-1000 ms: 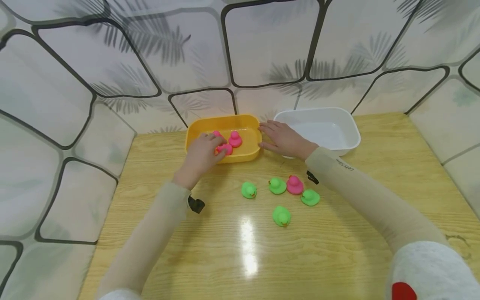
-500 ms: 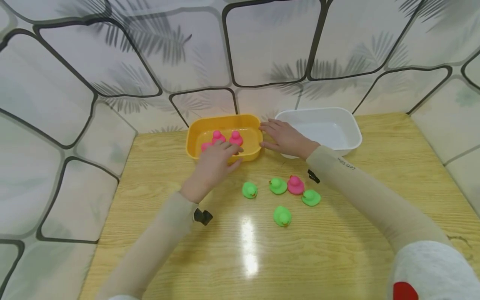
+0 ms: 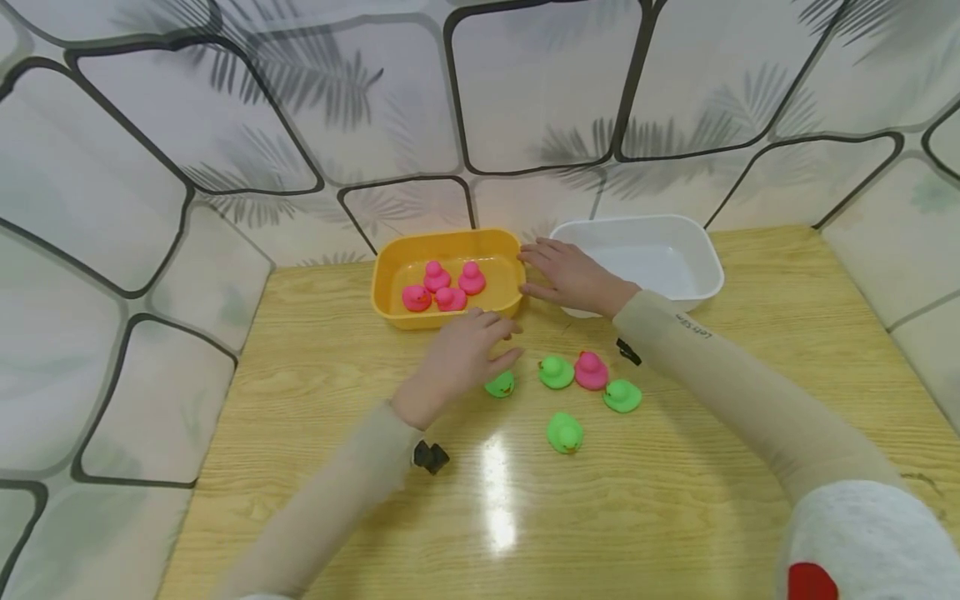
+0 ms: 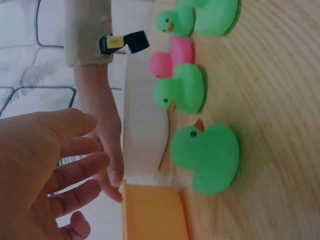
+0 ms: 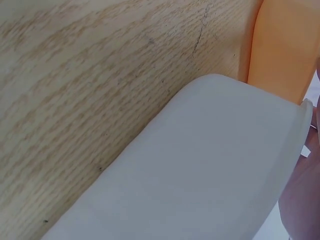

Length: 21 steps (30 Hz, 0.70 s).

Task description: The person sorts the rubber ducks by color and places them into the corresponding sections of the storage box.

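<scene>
My left hand (image 3: pixel 459 360) hovers in front of the yellow tub (image 3: pixel 392 310), its fingers loosely bent and holding nothing. Below its fingertips, partly covered in the head view, is a green rubber duck (image 3: pixel 500 386); the left wrist view shows this green duck (image 4: pixel 212 162) whole on the table. Several pink rubber ducks (image 3: pixel 451 299) sit inside the yellow tub. At that tub's right rim my right hand (image 3: pixel 576 279) rests its fingertips, the palm passing over the white tub's left corner. Another pink duck (image 3: pixel 591 371) stands on the table between two green ducks (image 3: pixel 556 372).
The white tub (image 3: pixel 637 254) stands at the back right beside the yellow one, with nothing seen inside. Another green duck (image 3: pixel 565 432) lies nearer the front of the wooden table (image 3: pixel 637 517). A patterned wall covering (image 3: pixel 540 92) rises behind the tubs.
My left hand has drawn back out of the yellow tub, moving toward me and right, over the leftmost green duck. The pink ducks in the tub are now uncovered. My right hand has stayed put.
</scene>
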Each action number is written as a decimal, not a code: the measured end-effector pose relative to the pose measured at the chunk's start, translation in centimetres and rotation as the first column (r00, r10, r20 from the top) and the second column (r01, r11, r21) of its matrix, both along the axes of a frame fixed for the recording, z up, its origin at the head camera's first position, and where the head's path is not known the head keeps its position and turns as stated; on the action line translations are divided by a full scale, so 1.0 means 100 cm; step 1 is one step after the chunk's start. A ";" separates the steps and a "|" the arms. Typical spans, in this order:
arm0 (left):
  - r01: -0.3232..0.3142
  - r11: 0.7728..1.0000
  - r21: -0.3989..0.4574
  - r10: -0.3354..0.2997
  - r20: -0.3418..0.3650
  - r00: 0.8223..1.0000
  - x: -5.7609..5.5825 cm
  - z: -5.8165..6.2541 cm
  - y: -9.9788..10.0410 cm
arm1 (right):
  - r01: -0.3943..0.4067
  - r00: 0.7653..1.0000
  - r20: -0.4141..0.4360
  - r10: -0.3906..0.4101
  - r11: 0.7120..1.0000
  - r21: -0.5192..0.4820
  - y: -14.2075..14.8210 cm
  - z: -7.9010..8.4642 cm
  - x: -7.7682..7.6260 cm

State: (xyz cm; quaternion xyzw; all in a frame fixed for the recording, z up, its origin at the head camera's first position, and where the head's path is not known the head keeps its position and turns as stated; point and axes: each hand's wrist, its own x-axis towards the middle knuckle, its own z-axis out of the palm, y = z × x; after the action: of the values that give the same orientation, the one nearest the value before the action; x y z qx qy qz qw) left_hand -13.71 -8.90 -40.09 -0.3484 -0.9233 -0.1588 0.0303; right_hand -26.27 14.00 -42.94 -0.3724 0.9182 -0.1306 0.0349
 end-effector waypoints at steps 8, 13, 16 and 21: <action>0.041 0.999 0.004 -0.041 0.029 0.999 0.005 -0.011 0.019 | -0.005 1.000 0.008 0.005 1.000 0.005 0.001 0.003 0.001; 0.065 0.997 -0.033 -0.064 0.048 0.997 0.006 -0.017 0.033 | -0.008 1.000 0.017 0.008 1.000 0.000 0.000 0.006 0.002; 0.077 0.996 -0.048 -0.075 0.042 0.996 0.005 -0.024 0.042 | -0.018 1.000 0.012 0.018 1.000 -0.011 0.000 0.008 0.004; 0.079 0.995 -0.068 -0.076 0.048 0.996 0.005 -0.032 0.054 | -0.028 1.000 0.005 0.028 0.999 -0.029 0.000 0.010 0.006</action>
State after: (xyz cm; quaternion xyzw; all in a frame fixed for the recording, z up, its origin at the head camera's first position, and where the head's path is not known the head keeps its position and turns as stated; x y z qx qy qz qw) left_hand -13.25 -3.55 -43.30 -0.3811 -0.9145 -0.1354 -0.0091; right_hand -25.68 13.99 -41.92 -0.3854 0.9108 -0.1444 0.0338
